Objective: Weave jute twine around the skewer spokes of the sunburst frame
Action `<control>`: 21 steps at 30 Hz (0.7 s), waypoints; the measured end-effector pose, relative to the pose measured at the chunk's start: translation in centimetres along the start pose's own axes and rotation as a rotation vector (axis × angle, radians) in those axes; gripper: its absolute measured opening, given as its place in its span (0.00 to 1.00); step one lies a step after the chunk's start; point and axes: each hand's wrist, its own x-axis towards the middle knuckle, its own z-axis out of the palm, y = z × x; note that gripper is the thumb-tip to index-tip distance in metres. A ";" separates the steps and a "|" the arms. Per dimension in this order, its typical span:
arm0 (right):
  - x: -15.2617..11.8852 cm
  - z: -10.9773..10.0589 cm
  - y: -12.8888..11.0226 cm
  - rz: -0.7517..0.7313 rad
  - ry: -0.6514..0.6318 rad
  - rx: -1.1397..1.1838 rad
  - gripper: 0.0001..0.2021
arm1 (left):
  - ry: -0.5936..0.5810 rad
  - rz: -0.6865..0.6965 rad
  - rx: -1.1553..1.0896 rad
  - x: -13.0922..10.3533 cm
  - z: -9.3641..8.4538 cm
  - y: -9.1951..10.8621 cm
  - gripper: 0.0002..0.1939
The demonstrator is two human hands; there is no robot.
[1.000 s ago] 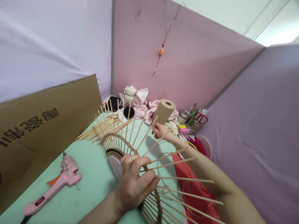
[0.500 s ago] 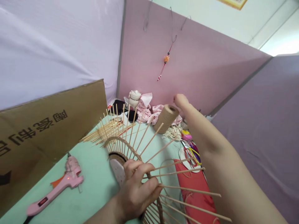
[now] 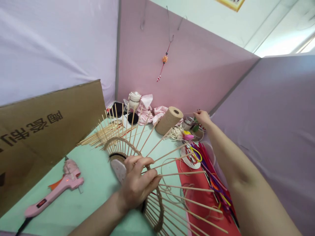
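Observation:
My left hand (image 3: 140,180) is closed around the woven rim of a half-made basket (image 3: 160,209), whose thin wooden sticks fan outward. My right hand (image 3: 202,117) reaches far out at the back right, its fingers pinched on a thin strand of twine (image 3: 188,113). That strand runs toward the upright cone of brown twine (image 3: 169,120), left of the hand. Loose loops of twine lie beneath the sticks. Part of the basket's base (image 3: 118,168) shows left of my left hand, pale with a dark edge.
A pink glue gun (image 3: 56,191) lies at the left before a cardboard panel (image 3: 49,121). Loose sticks (image 3: 94,137), a white-lidded jar (image 3: 134,100) and pink cloth (image 3: 145,111) sit farther back. Scissors (image 3: 195,153), red sheets (image 3: 197,190) and coloured pipe cleaners (image 3: 209,167) are at the right.
My right hand has moved right, away from the twine cone, and the strand now shows. The view has shifted right, bringing the pipe cleaners into sight. My left hand still holds the basket.

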 end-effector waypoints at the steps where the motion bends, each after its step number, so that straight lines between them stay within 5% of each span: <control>1: -0.3 0.2 -0.5 -0.021 -0.009 0.043 0.18 | 0.002 0.003 -0.001 0.0 0.0 0.0 0.05; 6: -0.9 2.2 -4.8 -0.212 -0.017 0.189 0.25 | 0.006 0.003 -0.009 0.1 0.0 0.1 0.04; 12: -1.4 2.6 -7.9 -0.473 -0.144 0.052 0.30 | 0.005 0.011 -0.006 0.2 -0.1 0.1 0.04; 16: -3.7 0.2 -6.8 -0.419 -0.038 -0.027 0.25 | -0.001 -0.002 -0.012 0.2 -0.1 0.0 0.04; 21: -8.1 -5.6 -3.3 -0.339 0.150 -0.057 0.27 | 0.012 0.008 -0.017 0.2 0.0 0.0 0.04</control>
